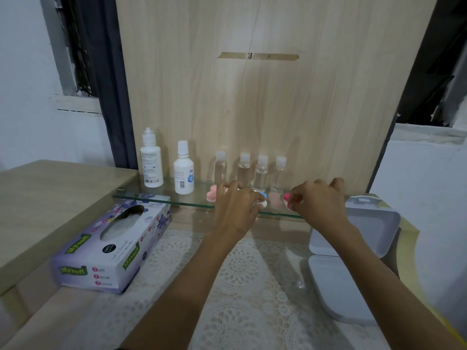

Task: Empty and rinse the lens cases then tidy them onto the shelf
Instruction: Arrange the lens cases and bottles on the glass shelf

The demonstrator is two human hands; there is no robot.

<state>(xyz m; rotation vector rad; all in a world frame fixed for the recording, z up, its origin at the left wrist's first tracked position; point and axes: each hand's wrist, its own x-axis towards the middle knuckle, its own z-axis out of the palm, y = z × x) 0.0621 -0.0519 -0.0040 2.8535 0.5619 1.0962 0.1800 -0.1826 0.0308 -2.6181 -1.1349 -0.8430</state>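
Both my hands are at the front edge of the glass shelf (161, 199). My left hand (237, 205) is closed on a lens case with a blue cap (264, 195) and a white cap (262, 203). My right hand (318, 200) pinches a lens case with a bright pink cap (287, 197). A pale pink lens case (211, 194) rests on the shelf left of my left hand. Another pale pink case (274, 199) lies on the glass between my hands.
Two white solution bottles (151, 160) (184, 170) and several small clear bottles (244, 170) stand at the shelf's back. A tissue box (111, 248) lies at left on the lace cloth (240, 286). An open white plastic box (353, 243) sits at right.
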